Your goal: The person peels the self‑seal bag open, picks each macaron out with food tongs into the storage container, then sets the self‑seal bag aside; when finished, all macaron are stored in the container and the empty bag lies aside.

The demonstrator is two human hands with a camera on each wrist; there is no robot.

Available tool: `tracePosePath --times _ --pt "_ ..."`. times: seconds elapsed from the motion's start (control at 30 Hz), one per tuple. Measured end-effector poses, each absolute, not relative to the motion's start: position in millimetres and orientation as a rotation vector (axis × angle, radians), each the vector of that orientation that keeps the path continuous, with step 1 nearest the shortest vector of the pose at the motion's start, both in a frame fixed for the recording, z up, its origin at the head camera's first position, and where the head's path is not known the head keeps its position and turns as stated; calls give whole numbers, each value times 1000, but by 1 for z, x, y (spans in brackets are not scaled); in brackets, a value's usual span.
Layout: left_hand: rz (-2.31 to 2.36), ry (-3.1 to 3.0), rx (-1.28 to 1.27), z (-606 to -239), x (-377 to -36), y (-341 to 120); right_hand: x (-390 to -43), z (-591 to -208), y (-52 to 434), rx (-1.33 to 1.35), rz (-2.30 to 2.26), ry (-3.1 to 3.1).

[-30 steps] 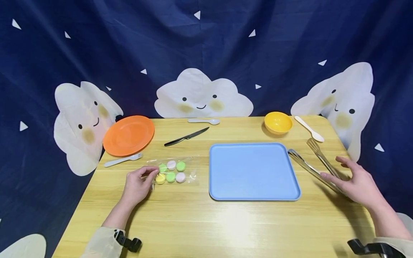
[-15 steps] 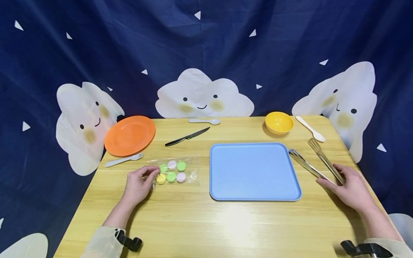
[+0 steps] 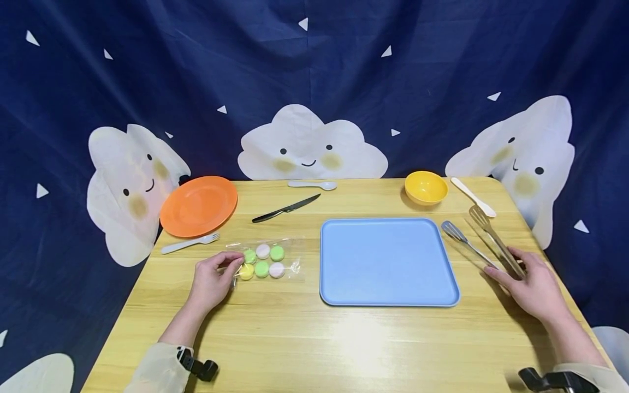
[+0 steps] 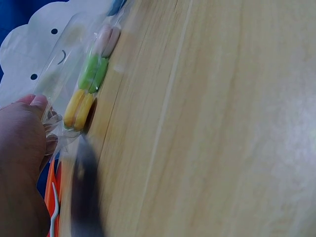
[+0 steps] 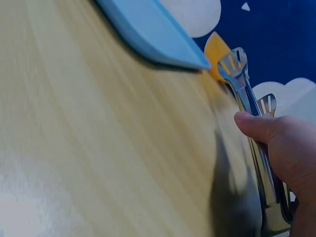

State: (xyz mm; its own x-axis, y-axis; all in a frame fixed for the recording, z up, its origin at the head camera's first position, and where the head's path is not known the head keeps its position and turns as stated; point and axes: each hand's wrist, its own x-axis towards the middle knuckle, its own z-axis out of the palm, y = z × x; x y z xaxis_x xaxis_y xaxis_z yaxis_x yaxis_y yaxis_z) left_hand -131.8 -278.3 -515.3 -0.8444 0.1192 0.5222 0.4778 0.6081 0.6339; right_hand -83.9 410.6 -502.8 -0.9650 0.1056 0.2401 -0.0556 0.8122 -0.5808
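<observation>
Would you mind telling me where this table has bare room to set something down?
The near strip of the table, between both arms and below the blue tray, is bare. The tray's surface is bare too. It is crowded around the left hand at the sweet bag, and around the right hand gripping the tongs.

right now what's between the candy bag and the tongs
The blue tray lies between the candy bag and the tongs, seen in the head view.
</observation>
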Motion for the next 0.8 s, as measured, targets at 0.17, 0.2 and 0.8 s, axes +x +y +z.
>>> tracePosePath --times 0.17,0.2,0.8 --pt "-1128 -2393 -476 -516 -132 -277 -86 -489 402 12 917 -2709" --pt "-1129 -2394 -475 -516 -132 -277 -87 -486 399 31 921 -2705" --pt "-1132 -2416 -459 -516 -131 -278 -99 -434 341 295 1056 -2761"
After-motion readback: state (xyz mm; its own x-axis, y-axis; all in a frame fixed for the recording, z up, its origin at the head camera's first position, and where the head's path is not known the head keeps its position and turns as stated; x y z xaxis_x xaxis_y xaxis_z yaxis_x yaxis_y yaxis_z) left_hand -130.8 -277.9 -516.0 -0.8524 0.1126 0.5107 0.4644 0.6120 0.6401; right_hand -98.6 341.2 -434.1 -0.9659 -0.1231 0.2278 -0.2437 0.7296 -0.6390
